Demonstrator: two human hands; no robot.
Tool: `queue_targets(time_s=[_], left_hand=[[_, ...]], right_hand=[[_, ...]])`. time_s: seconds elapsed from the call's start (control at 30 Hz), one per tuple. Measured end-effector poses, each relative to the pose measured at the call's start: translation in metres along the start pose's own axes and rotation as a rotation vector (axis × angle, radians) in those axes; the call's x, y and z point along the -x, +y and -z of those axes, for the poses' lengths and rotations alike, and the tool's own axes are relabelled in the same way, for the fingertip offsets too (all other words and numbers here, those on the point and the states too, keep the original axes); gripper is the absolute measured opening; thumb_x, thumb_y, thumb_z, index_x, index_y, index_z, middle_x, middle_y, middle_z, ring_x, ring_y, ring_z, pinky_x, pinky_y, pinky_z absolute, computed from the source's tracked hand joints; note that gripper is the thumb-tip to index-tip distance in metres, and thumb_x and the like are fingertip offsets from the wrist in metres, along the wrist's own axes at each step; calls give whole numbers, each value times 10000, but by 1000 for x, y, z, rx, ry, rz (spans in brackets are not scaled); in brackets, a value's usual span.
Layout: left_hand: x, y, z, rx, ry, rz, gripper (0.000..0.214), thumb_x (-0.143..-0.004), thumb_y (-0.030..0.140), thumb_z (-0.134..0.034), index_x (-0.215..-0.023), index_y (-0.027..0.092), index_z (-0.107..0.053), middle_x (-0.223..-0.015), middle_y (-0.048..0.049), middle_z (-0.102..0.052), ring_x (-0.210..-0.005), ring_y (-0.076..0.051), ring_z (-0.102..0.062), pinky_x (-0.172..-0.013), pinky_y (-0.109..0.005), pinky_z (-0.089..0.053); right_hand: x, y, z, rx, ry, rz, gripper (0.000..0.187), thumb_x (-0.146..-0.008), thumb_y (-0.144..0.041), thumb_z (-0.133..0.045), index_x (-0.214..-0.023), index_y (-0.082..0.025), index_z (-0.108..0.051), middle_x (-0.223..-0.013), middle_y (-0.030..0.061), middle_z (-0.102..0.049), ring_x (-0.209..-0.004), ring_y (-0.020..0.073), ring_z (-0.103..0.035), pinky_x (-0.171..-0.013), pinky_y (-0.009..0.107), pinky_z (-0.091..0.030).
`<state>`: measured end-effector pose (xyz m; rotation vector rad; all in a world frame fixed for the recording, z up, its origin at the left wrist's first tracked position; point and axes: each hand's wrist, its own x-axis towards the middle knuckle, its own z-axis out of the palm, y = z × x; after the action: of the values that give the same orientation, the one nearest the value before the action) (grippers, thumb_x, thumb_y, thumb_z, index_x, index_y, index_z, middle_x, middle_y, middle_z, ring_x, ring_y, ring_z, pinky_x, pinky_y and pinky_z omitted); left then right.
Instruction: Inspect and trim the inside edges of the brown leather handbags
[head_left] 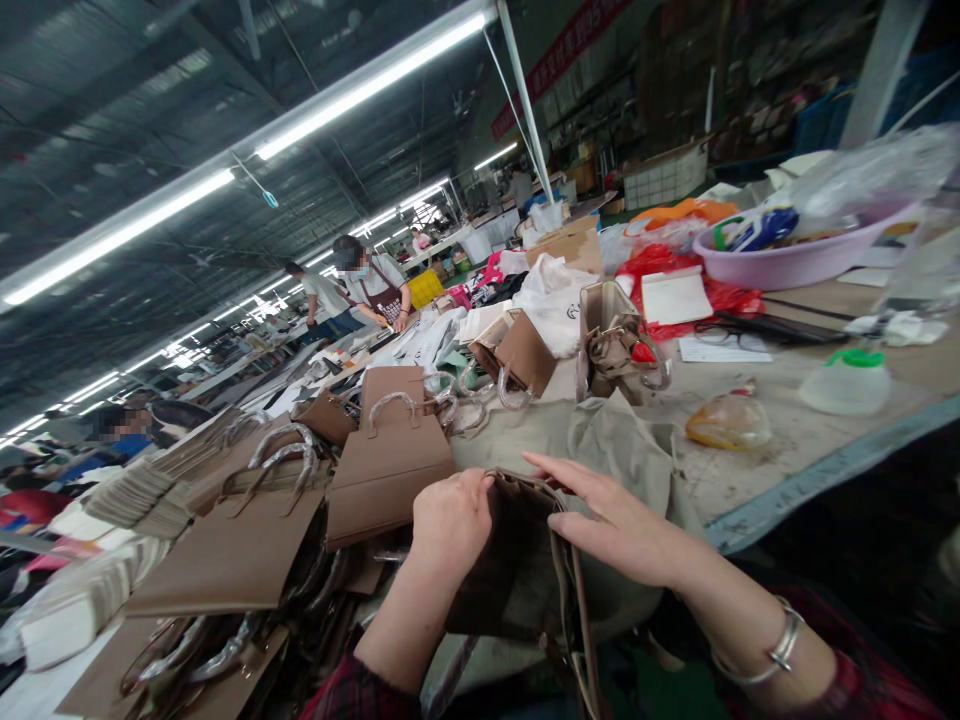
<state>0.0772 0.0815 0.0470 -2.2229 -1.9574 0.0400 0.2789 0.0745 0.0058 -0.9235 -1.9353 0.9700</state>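
A brown handbag (pixel 510 560) with a dark open mouth is directly in front of me, at the near edge of the table. My left hand (pixel 452 520) is closed, its fingers pinching the bag's upper rim at the left corner. On the other side, my right hand (pixel 611 520) reaches over the rim with fingers stretched out and thumb apart, touching the bag's edge. Much of the bag's lower part is in shadow or behind my left forearm. Grey-beige cloth (pixel 622 440) lies just beyond both hands.
Finished-looking brown handbags (pixel 390 470) with plastic-wrapped handles are heaped at the left. Rightward stand an amber-filled bag (pixel 727 422), a green-capped bottle (pixel 846 382) and a lilac basin (pixel 810 262). A person (pixel 375 285) works farther along the table. The blue-grey table edge (pixel 832 475) runs at the right.
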Motion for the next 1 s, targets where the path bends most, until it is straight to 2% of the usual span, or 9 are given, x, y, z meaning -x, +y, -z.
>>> queue_targets(time_s=[0.23, 0.33, 0.43, 0.53, 0.63, 0.77, 0.83, 0.9, 1.0], left_hand=[[-2, 5, -1, -39, 2, -3, 338, -946, 275, -338, -834, 169, -638, -766, -81, -697, -758, -203, -661, -639, -276, -383], [-4, 7, 0, -52, 5, -3, 331, -940, 287, -344, -826, 177, -635, -750, -77, -696, -743, -203, -660, -635, -273, -385], [-7, 7, 2, -73, 1, 17, 346, -941, 343, -348, -818, 193, -634, -750, -71, -702, -732, -215, -665, -619, -275, -388], [-9, 5, 4, -53, -12, 13, 315, -943, 351, -352, -895, 232, -640, -783, -47, -717, -743, -217, -673, -622, -276, -394], [-10, 5, 5, -42, -46, 21, 306, -945, 348, -351, -931, 249, -641, -797, -40, -722, -755, -208, -674, -634, -273, -401], [-12, 7, 7, -68, -91, 47, 362, -952, 347, -311, -922, 207, -643, -814, -74, -719, -793, -210, -675, -661, -281, -418], [-14, 7, 7, -81, -97, 59, 375, -954, 337, -297, -933, 190, -642, -828, -94, -716, -809, -214, -675, -675, -286, -426], [-15, 4, 7, -96, -87, 70, 370, -950, 322, -303, -923, 181, -643, -833, -108, -714, -812, -221, -675, -686, -293, -432], [-12, -6, 9, -116, -75, 77, 350, -942, 314, -323, -884, 181, -642, -814, -110, -712, -798, -230, -673, -686, -301, -432]], right_hand=[[0, 6, 1, 18, -10, -10, 578, -856, -232, -475, -1425, -212, -372, -1340, 96, -520, -1196, 222, -503, -1033, 409, -385], [5, 2, 0, 83, 6, -9, 562, -905, -322, -461, -1444, -237, -328, -1409, 87, -445, -1278, 215, -425, -1082, 416, -334], [16, -15, -7, 193, 54, -18, 675, -884, -448, -504, -1476, -260, -240, -1483, 92, -330, -1357, 242, -310, -1105, 447, -300], [28, -33, -27, 307, 75, 0, 955, -753, -534, -640, -1504, -245, -125, -1544, 143, -153, -1395, 346, -186, -1078, 532, -311], [37, -37, -60, 413, 147, 156, 1195, -629, -574, -724, -1508, -213, 1, -1546, 206, 68, -1371, 474, -109, -1002, 635, -339], [42, -28, -96, 504, 283, 337, 1165, -666, -449, -697, -1497, -207, 83, -1510, 201, 229, -1337, 544, -91, -923, 698, -361], [42, -26, -99, 502, 292, 311, 1117, -663, -303, -660, -1498, -202, 74, -1512, 184, 240, -1345, 528, -87, -934, 664, -387], [41, -26, -88, 471, 269, 202, 1055, -668, -177, -591, -1502, -196, 56, -1534, 175, 177, -1367, 463, -140, -959, 573, -430], [36, -18, -55, 364, 217, 7, 948, -734, -104, -485, -1503, -197, 61, -1542, 181, -138, -1333, 327, -349, -975, 455, -459]])
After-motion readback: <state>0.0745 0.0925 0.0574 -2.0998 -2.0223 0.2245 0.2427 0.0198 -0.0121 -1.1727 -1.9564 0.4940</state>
